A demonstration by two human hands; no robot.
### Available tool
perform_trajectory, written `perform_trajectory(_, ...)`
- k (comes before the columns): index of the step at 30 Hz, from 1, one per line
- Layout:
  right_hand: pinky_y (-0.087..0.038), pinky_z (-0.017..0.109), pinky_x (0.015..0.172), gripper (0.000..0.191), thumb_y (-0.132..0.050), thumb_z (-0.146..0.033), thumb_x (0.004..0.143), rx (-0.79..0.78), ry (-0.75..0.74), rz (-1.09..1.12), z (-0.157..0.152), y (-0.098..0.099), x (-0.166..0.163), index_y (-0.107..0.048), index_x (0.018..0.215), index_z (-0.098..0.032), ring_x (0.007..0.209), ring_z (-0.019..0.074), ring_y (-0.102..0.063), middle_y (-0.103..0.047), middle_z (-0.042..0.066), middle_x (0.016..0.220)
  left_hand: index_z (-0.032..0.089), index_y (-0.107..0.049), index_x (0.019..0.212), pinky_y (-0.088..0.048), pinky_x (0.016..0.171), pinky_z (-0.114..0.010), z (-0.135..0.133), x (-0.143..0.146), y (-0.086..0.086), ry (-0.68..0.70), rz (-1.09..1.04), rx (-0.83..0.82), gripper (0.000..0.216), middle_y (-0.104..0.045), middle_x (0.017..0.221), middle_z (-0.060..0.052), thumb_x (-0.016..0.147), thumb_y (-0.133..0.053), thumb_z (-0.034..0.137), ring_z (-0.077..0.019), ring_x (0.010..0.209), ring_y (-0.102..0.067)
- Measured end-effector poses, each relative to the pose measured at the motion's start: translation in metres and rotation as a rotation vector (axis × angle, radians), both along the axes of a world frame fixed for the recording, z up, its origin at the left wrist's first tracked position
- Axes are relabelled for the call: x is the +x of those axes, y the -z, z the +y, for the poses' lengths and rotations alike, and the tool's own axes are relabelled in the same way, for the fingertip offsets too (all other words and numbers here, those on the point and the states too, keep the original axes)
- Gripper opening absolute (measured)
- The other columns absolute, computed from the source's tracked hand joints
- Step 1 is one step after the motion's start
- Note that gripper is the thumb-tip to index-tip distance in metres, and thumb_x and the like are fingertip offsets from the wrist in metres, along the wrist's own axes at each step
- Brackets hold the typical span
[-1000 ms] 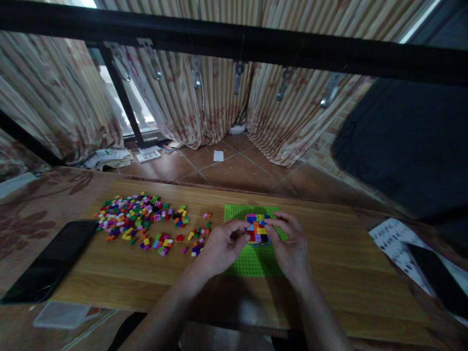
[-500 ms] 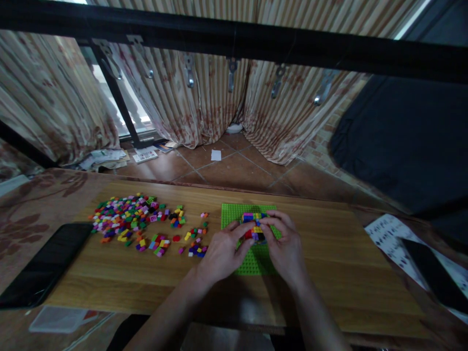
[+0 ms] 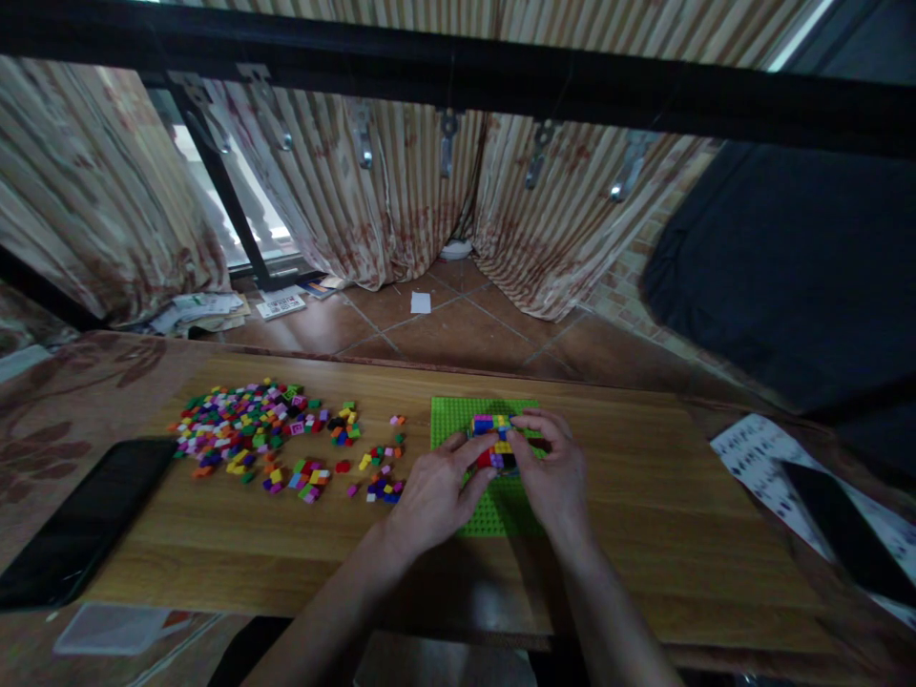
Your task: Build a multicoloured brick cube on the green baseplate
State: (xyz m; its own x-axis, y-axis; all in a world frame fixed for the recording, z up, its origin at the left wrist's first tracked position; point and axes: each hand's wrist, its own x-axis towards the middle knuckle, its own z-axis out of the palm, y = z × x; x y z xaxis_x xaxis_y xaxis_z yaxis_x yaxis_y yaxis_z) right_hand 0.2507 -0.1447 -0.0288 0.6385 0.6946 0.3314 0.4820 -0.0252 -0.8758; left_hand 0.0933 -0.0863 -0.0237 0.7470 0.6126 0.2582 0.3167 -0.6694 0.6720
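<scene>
A small model of colourful toy bricks (image 3: 493, 426) stands on the green studded baseplate (image 3: 493, 520), with blue, purple, yellow, red and black pieces showing. My left hand (image 3: 442, 487) grips the model from its left side, thumb and fingers closed against it. From the right, my right hand (image 3: 554, 469) has its thumb and fingers bent round the model's other side. Parts of the model and the plate are hidden behind both hands. Whether a separate small brick sits between the right fingertips cannot be made out.
A large heap of loose bricks (image 3: 236, 420) lies on the left of the wooden table (image 3: 665, 534), with smaller clusters nearer the plate. A black tray-like object (image 3: 86, 520) is at the left edge. On the right are a printed sheet (image 3: 759, 468) and a dark phone-like slab (image 3: 844, 525).
The view has shifted slightly. Both hands stay on the brick model, with the right fingers moved only a little.
</scene>
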Motion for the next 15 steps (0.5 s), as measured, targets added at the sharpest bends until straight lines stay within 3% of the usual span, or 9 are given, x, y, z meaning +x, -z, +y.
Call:
perform_trajectory(2,-0.05,0.04,0.085,0.019,-0.068,-0.036,0.077,-0.001,0.018,0.104,0.002,0.003,0.001,-0.073,0.087,-0.021,0.104,0.0248,-0.062,-0.066,0.009,0.108,0.023,-0.052,0.138,-0.057,0.079,-0.035,0.0,0.0,0.001,0.007,-0.001,0.003,0.042,-0.065,0.106,-0.008,0.096,-0.051,0.028,-0.018,0.086,-0.066)
perform_trajectory(8,-0.047,0.035,0.07,0.032,-0.078,-0.038,0.06,0.019,0.049,0.514,0.008,0.004,-0.001,-0.072,0.086,-0.02,0.072,0.0189,-0.061,-0.068,0.001,0.075,0.024,-0.048,0.14,-0.057,0.078,-0.036,0.0,0.0,0.004,0.013,0.025,0.032,0.044,-0.064,0.107,-0.008,0.097,-0.05,0.03,-0.0182,0.086,-0.066)
perform_trajectory(15,-0.048,0.034,0.071,0.033,-0.08,-0.036,0.058,0.06,0.056,0.58,0.012,0.004,-0.005,-0.072,0.085,-0.02,0.073,0.0178,-0.062,-0.069,0.0,0.075,0.027,-0.042,0.144,-0.058,0.077,-0.037,-0.002,0.0,0.007,-0.001,0.085,0.079,0.048,-0.063,0.11,-0.007,0.097,-0.049,0.03,-0.0191,0.086,-0.067)
